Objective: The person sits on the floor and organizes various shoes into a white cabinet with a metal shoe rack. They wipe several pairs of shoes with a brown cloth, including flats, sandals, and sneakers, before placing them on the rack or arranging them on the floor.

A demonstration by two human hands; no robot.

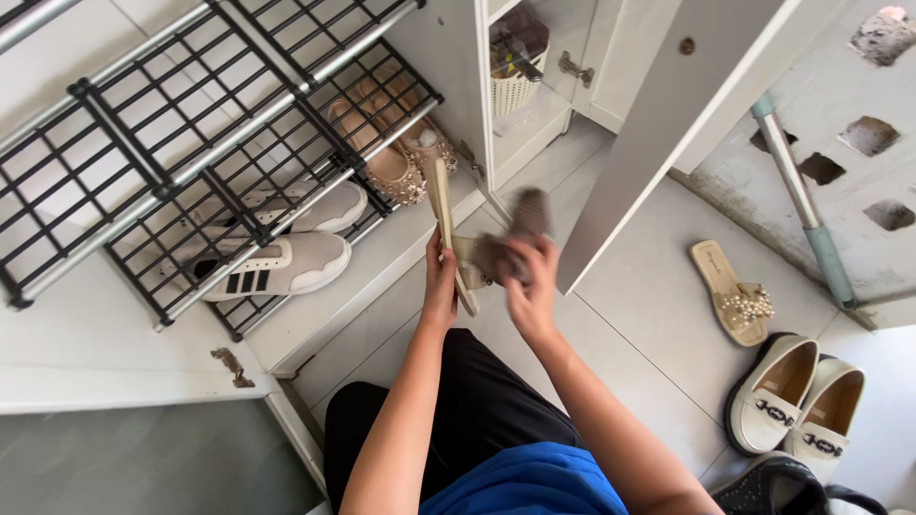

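My left hand (440, 286) grips a beige flat sandal (442, 205) held on edge, its sole upright, in front of the shoe rack. My right hand (530, 278) is closed on a brownish cloth or brush (520, 224), blurred, pressed against the sandal's strap side. Both hands are above the tiled floor, over my knees in black trousers.
A black wire shoe rack (191, 143) at left holds white sneakers (286, 262) and glittery beige shoes (396, 153). An open white cabinet door (658, 124) stands right of my hands. On the floor lie a matching sandal (733, 291), cream loafers (797, 391) and a black shoe (773, 486).
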